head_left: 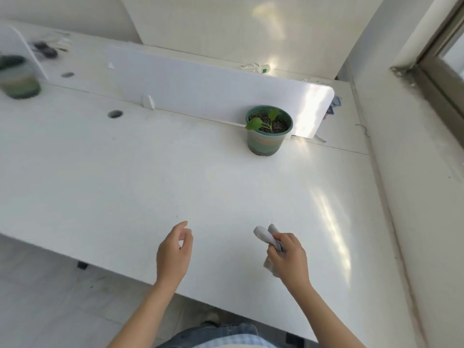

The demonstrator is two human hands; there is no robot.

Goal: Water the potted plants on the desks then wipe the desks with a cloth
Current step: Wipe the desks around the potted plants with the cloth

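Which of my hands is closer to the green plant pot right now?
Right. Your right hand, holding the cloth, is almost straight below the plant pot in the picture. Your left hand is empty, further off to the pot's left.

White partition panel standing along the far edge at 12 o'clock; pale wall running down the 3 o'clock side, with a window frame at 2 o'clock; sunlight glaring off surfaces; grey tiled floor showing at 8 o'clock
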